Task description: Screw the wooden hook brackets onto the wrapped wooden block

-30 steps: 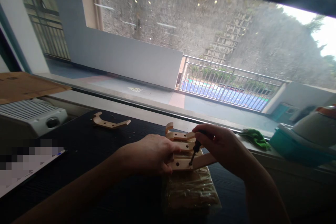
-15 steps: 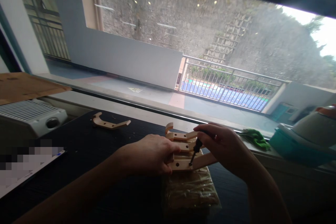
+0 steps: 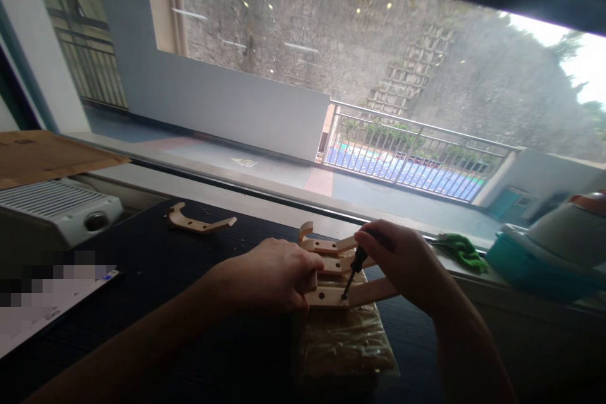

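My right hand (image 3: 398, 259) is closed round the handle of a black screwdriver (image 3: 356, 267), which slants down. Its tip meets a dark hole in the nearest wooden hook (image 3: 334, 297). With fingers bent, my left hand (image 3: 279, 274) grips the left end of that hook. Behind it lie a second wooden hook (image 3: 331, 264) and a third wooden hook (image 3: 323, 246), each with dark holes. They rest on a stack wrapped in clear plastic (image 3: 348, 344). Another wooden hook (image 3: 201, 224) lies apart to the left on the dark table.
Small bits lie by the lone hook on the black table (image 3: 156, 243). A screen-like device (image 3: 52, 309) and a white slatted appliance (image 3: 61, 205) stand left. Toward the right, a green cloth (image 3: 459, 251) and a teal tub (image 3: 534, 262) sit by the window.
My right hand has turned slightly on the screwdriver handle, and its fingers sit differently. The screwdriver tip stays at the same hole. My left hand holds nearly the same place.
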The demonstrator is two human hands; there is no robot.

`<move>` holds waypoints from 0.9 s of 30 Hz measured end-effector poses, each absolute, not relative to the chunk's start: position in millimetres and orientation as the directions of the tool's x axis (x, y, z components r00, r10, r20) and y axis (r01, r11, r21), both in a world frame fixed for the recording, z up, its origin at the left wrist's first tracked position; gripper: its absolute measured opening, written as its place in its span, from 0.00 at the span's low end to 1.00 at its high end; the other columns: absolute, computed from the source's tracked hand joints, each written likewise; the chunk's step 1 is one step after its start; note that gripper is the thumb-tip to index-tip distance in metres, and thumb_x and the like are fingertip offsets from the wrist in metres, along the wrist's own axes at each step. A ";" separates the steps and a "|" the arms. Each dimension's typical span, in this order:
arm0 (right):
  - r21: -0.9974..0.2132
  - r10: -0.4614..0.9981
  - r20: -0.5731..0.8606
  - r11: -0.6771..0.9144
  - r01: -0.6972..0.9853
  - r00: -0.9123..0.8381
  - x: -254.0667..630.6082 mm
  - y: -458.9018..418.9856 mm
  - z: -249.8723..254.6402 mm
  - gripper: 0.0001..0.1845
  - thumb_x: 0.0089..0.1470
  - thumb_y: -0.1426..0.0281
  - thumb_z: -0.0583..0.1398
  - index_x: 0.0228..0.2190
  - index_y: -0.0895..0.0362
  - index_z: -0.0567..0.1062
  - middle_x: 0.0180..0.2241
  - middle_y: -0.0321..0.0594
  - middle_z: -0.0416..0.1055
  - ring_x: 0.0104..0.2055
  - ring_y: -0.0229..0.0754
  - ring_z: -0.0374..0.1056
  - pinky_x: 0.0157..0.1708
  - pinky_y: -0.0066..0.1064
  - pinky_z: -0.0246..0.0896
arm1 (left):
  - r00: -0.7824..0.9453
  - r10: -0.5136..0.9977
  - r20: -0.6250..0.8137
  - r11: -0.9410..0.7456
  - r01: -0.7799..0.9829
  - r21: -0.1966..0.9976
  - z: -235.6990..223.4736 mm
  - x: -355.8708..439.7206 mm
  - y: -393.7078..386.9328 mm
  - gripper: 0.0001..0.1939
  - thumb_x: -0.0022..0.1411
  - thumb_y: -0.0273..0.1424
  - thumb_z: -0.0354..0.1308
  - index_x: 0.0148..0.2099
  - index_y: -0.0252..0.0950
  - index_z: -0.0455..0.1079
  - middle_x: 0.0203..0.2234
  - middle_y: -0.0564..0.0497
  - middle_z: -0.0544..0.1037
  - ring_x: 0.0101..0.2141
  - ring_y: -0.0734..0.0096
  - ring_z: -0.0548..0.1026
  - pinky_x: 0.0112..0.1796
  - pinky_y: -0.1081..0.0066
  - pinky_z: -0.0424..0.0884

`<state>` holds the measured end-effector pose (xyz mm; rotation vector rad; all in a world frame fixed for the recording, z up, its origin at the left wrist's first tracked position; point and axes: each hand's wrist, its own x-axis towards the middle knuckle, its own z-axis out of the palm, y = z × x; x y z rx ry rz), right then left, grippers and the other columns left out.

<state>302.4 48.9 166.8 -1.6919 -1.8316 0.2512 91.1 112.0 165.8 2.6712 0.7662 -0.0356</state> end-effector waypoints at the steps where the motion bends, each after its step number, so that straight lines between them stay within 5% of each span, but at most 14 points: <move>1: -0.526 0.948 0.318 0.154 0.836 0.025 301.6 49.4 166.0 0.16 0.59 0.56 0.54 0.31 0.54 0.75 0.23 0.33 0.73 0.26 0.39 0.66 0.27 0.30 0.58 | 0.853 0.508 -0.122 -0.789 0.518 0.331 166.0 91.4 111.9 0.15 0.52 0.32 0.63 0.44 0.47 0.73 0.32 0.58 0.78 0.35 0.66 0.76 0.29 0.72 0.61; 12: -0.532 0.925 0.374 0.273 0.801 -0.067 291.1 50.8 163.4 0.13 0.60 0.61 0.54 0.32 0.55 0.74 0.24 0.34 0.73 0.27 0.38 0.68 0.26 0.27 0.59 | 0.884 0.459 -0.084 -0.826 0.460 0.326 165.4 92.4 110.3 0.23 0.51 0.29 0.64 0.50 0.51 0.69 0.30 0.60 0.79 0.30 0.71 0.75 0.27 0.76 0.60; 22: -0.436 0.924 0.376 0.111 0.893 0.069 302.7 55.2 162.2 0.18 0.58 0.56 0.54 0.27 0.55 0.73 0.20 0.34 0.70 0.22 0.37 0.62 0.22 0.28 0.54 | 0.874 0.480 -0.070 -0.813 0.473 0.339 162.5 93.6 110.2 0.26 0.55 0.36 0.60 0.56 0.61 0.64 0.31 0.58 0.77 0.32 0.66 0.76 0.29 0.73 0.62; 27: -0.538 0.943 0.326 0.241 0.808 -0.064 299.2 47.7 166.0 0.14 0.59 0.61 0.55 0.38 0.55 0.76 0.28 0.36 0.75 0.27 0.39 0.68 0.26 0.28 0.60 | 0.873 0.477 -0.103 -0.808 0.482 0.339 162.8 92.4 110.6 0.29 0.52 0.32 0.62 0.56 0.59 0.64 0.31 0.59 0.78 0.33 0.67 0.76 0.30 0.73 0.63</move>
